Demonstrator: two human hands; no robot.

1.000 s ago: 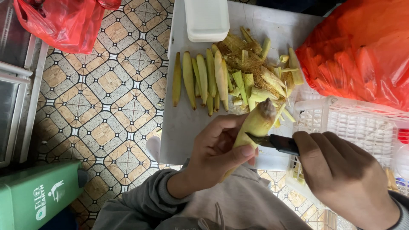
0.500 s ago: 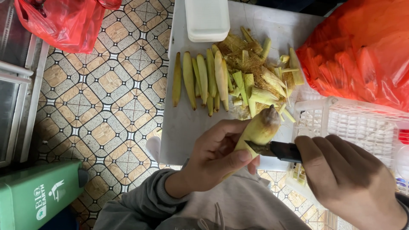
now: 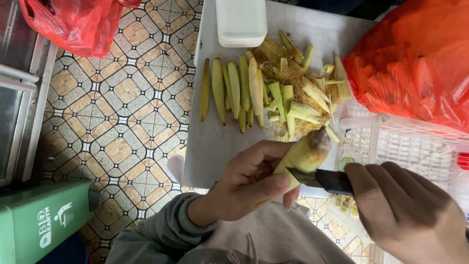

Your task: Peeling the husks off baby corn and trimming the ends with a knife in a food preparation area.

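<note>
Head view puts the white bench under everything, so I place things by it. My left hand hangs over its near edge, fingers curled closed around the lower part of a husked baby corn ear, thumb along its side, the tip pointing away toward the husk pile. My right hand, off the bench's near right corner, is closed on a dark-handled knife, whose blade meets the ear's side just above my left fingers. To do this cut well, I judge the blade should stay shallow, slitting only husk and stroking away from the thumb. Peeled ears lie in a row mid-bench.
</note>
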